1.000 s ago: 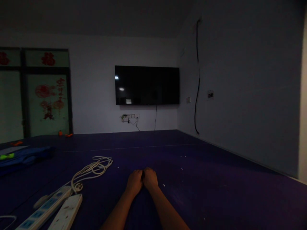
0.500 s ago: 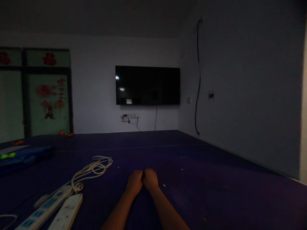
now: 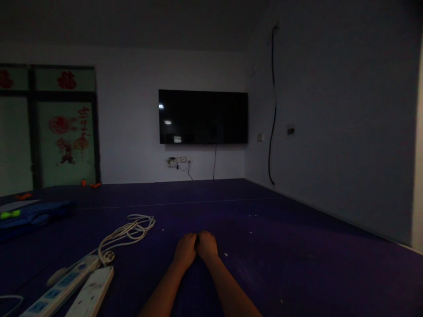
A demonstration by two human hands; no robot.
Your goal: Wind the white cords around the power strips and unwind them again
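Compared with the picture of one second ago, almost nothing changes: the left hand [image 3: 186, 251] and the right hand [image 3: 207, 246] stay side by side in the same place, and only the view shifts very slightly, so I judge that the handling is at rest. Both hands are to the right of the plain white power strip [image 3: 91, 291], over the purple surface [image 3: 313, 264], well apart from the strip. The fingers look bent down and away from the camera; I cannot tell if they are closed tightly or if something small is inside. Also it is hard to see whether the two hands touch, because the gap between them is dark. The power strip with blue sockets [image 3: 61, 288] lies just left of the plain strip, the plug [image 3: 108, 256] is just beyond its far end, and the looped white cord [image 3: 134, 229] lies farther beyond it. The near ends of both strips are cut off by the lower edge. Beyond the plain strip, to the left, a blue cloth [image 3: 46, 213] lies with a bright green object [image 3: 9, 214], too blurred for me to name.
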